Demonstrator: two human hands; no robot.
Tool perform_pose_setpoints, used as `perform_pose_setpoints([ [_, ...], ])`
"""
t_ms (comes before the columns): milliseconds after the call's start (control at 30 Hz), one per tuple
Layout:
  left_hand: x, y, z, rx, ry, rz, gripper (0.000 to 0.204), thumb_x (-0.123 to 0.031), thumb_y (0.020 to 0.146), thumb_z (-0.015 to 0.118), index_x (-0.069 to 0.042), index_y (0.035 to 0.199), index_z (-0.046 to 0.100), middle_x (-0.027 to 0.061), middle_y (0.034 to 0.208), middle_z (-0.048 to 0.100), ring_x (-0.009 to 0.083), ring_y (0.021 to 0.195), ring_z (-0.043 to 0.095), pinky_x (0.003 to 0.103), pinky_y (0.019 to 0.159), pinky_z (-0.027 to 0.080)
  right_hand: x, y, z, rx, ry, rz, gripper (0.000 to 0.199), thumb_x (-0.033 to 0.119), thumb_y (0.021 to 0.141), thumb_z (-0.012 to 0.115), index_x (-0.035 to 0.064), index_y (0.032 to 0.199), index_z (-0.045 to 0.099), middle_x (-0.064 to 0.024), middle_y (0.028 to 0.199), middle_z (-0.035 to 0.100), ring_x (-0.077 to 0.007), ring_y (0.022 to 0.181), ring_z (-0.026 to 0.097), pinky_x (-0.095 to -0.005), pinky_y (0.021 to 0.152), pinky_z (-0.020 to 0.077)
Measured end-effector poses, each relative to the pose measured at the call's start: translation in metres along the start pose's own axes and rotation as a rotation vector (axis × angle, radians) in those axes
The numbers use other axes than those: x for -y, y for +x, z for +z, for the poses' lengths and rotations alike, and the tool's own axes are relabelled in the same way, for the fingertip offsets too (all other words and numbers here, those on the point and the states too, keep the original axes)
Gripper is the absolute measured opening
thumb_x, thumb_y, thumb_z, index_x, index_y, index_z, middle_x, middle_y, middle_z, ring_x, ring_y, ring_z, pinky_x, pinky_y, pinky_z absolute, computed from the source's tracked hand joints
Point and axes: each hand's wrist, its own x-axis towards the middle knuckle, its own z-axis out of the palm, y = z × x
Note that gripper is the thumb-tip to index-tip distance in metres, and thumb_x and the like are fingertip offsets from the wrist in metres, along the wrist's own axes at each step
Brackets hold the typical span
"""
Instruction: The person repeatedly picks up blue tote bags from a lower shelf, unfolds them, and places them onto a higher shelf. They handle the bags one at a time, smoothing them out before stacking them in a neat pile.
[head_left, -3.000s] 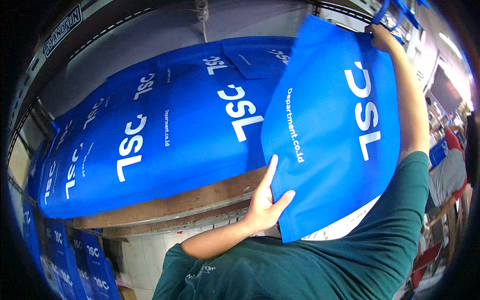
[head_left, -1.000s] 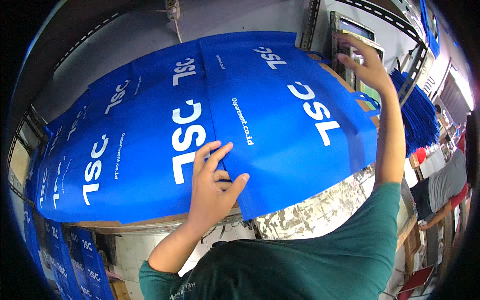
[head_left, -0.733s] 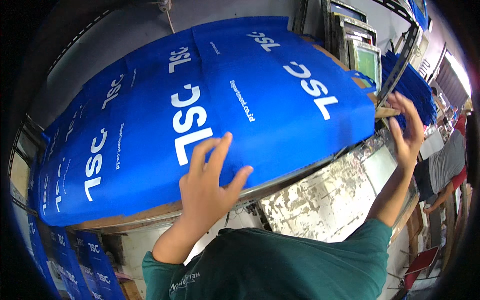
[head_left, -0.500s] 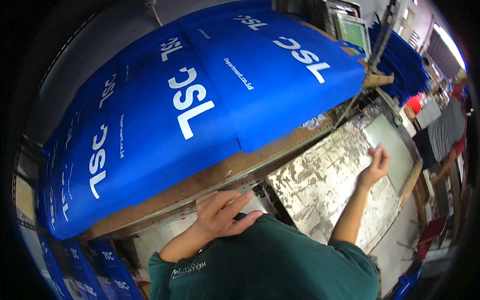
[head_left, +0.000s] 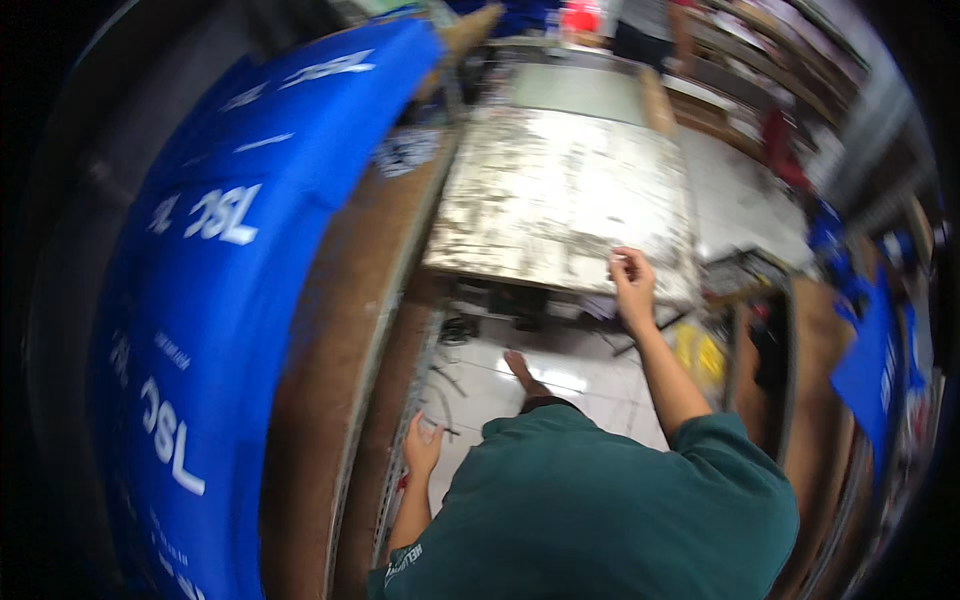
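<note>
My left hand [head_left: 423, 447] hangs low beside the long table's metal edge, its thumb and fingers apart and nothing in it. My right hand [head_left: 633, 280] is held out over the near edge of a worn, paint-flaked board [head_left: 520, 200], apparently above it. Its fingers are curled toward the thumb; motion blur hides whether something small is between them. On the long brown table [head_left: 335, 300] to my left lie blue printed fabric sheets [head_left: 230, 290] with white lettering. Neither hand touches them. At the board's far end lies a framed screen [head_left: 580, 92] with a pale panel.
Dark cables [head_left: 445, 390] lie on the white tiled floor [head_left: 590, 385] near my bare foot [head_left: 524, 372]. To the right are a yellow bag [head_left: 698, 355], a wooden rack [head_left: 815, 370] and hanging blue fabric [head_left: 872, 360]. Another person [head_left: 645, 30] stands at the far end.
My view has swung right, so the blue sheets now lie to my left and the worn board ahead. My left hand has dropped lower beside the table; the right fingers remain curled.
</note>
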Motion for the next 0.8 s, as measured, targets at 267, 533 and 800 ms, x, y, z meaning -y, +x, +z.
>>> perform_pose_setpoints([
  [267, 0.139, -0.127, 0.051, 0.778, 0.217, -0.306, 0.060, -0.025, 0.072, 0.071, -0.001, 0.122, 0.046, 0.0212, 0.115, 0.054, 0.0346, 0.103, 0.054, 0.039, 0.089, 0.042, 0.010, -0.123, -0.283, -0.997, 0.246, 0.205, 0.029, 0.031, 0.085, 0.060, 0.0093, 0.103, 0.052, -0.0015, 0.080, 0.054, -0.0092, 0.064, 0.054, -0.0215, 0.049, 0.0392],
  [533, 0.091, -0.113, 0.037, 0.638, 0.503, -0.225, 0.063, -0.027, 0.073, 0.070, 0.003, 0.122, 0.044, 0.0223, 0.119, 0.052, 0.0344, 0.107, 0.051, 0.039, 0.092, 0.040, 0.037, -0.203, -0.525, -1.243, 0.446, 0.316, 0.089, 0.050, 0.075, 0.063, 0.0080, 0.140, 0.018, -0.0150, 0.144, 0.019, -0.0290, 0.132, 0.019, -0.0482, 0.104, 0.0196],
  [800, -0.043, -0.173, 0.118, 0.202, -0.410, -0.104, 0.053, -0.020, 0.075, 0.071, -0.008, 0.120, 0.046, 0.0045, 0.067, 0.059, 0.0133, 0.060, 0.054, 0.029, 0.057, 0.046, -0.044, -0.106, -0.707, -0.937, 0.791, 0.212, 0.063, 0.009, 0.069, 0.064, 0.0046, 0.128, 0.041, -0.0152, 0.129, 0.044, -0.0299, 0.118, 0.041, -0.0431, 0.100, 0.0331],
])
